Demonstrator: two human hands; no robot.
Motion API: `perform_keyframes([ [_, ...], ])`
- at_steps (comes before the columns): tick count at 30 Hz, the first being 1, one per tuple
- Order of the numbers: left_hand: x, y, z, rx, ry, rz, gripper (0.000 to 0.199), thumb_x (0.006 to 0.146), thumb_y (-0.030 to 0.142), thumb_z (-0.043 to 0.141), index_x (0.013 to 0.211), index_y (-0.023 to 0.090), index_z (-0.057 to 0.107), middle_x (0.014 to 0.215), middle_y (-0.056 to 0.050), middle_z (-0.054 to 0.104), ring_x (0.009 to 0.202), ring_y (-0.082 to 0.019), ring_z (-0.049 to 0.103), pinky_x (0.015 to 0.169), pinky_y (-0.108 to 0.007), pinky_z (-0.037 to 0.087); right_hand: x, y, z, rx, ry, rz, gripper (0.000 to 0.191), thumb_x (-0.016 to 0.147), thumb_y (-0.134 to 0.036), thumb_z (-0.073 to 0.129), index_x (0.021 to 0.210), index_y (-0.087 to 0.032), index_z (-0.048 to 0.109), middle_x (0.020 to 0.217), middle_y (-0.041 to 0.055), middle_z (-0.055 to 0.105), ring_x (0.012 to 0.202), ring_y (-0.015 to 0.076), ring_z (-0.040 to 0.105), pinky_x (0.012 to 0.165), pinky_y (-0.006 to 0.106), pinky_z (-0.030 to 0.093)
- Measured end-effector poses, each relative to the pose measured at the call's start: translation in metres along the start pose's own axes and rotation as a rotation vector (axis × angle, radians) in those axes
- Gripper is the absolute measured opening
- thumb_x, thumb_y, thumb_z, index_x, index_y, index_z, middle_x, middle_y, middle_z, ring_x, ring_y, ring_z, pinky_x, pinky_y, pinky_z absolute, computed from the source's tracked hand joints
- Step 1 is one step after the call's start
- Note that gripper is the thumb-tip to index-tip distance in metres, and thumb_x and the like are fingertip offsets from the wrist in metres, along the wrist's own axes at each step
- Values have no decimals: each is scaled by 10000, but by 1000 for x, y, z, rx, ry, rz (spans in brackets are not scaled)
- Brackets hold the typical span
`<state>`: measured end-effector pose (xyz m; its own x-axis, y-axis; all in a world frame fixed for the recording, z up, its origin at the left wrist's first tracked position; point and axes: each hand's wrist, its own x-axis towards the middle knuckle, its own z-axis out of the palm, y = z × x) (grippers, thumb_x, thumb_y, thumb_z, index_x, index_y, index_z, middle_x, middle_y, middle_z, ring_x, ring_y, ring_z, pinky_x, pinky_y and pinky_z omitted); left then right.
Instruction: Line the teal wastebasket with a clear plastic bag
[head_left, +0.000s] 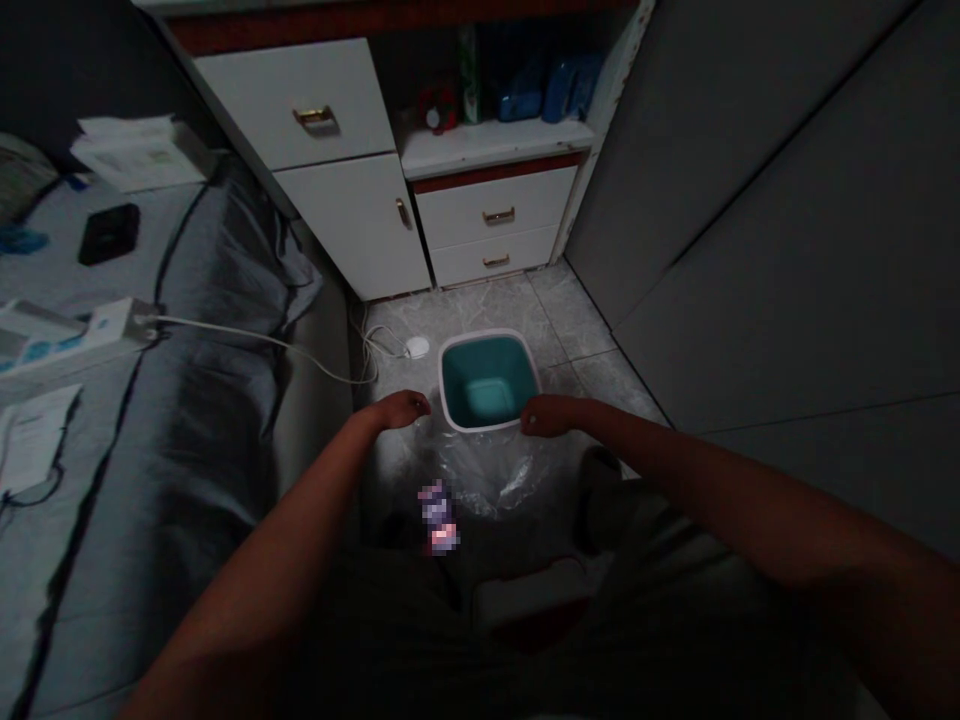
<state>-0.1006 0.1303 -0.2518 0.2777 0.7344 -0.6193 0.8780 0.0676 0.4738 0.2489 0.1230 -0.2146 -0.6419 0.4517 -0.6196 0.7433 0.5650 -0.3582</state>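
Here, working remotely, I have my right hand (553,415) curled at the near right corner of a teal bin (489,385) on the tiled floor (506,305), clear plastic (491,472) spread nearest me. My left hand (403,408) curls beside it (what either grips, I cannot tell).

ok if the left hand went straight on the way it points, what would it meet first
Probably the left side of the teal bin: the left hand points toward its pale rim. Depth is hard to judge, so it might pass above the edge.
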Motion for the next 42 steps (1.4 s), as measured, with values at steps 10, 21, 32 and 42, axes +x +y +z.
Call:
perform_keyframes([
  [10,6,2,0,-12,-33,7,457,775,267,553,1122,134,819,1172,-129,817,1001,-239,761,858,-262,561,-35,24,-113,437,26,-56,369,935,-447,685,1147,-191,846,977,67,797,671,134,668,656,240,477],
  [21,-2,5,-1,-87,-17,7,429,763,403,557,988,148,819,943,-123,813,893,-273,744,788,-319,546,-11,43,-147,478,960,-74,441,922,-324,702,1343,-206,760,1374,138,688,1206,258,658,1068,404,525],
  [32,-7,10,-4,-81,-18,-12,463,771,446,538,1010,171,825,1096,-127,821,938,-272,731,767,-310,550,19,72,-131,362,923,60,795,905,-235,672,1668,-210,448,1710,144,362,1640,308,211,1319,491,255],
  [42,-7,11,-6,-82,-26,-1,472,777,475,544,1020,171,811,1183,-144,808,963,-278,740,796,-313,558,15,73,-135,333,973,67,617,907,-223,647,1520,-177,593,1551,145,574,1493,265,462,1269,435,342],
])
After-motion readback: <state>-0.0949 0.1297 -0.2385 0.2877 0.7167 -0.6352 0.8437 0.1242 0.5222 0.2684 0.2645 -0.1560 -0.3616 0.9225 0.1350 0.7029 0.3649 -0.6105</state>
